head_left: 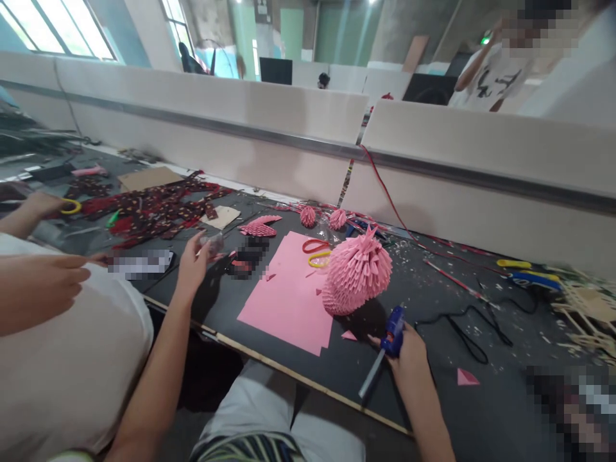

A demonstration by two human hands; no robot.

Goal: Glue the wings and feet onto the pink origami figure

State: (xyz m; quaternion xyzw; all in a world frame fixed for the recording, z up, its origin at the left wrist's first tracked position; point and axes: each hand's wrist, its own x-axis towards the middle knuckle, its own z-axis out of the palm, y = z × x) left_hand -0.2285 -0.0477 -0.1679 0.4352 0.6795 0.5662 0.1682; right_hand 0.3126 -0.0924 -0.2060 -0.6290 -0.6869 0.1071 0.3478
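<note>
My right hand [409, 350] is wrapped round a blue glue gun [394, 330], whose clear glue stick [372, 374] points toward the table's front edge. My left hand [194, 260] is raised over the table at the left, its fingers closed round a crumpled clear plastic piece [215, 244]. Between the hands lie pink paper sheets [283, 301]. On their right side stands a pink folded-paper figure [359, 273] with a round spiky top. Scissors with red and yellow handles [317, 258] rest beside it. A small pink paper triangle [349, 335] lies near the glue gun.
Behind are two pink paper balls [308, 217] and a pink folded-paper piece [260, 226]. Dark red patterned strips [158, 205] lie to the left, by another person's hands [43, 204]. A black cord [464, 330] and wooden frames [590, 314] are at the right. A low partition [216, 141] backs the table.
</note>
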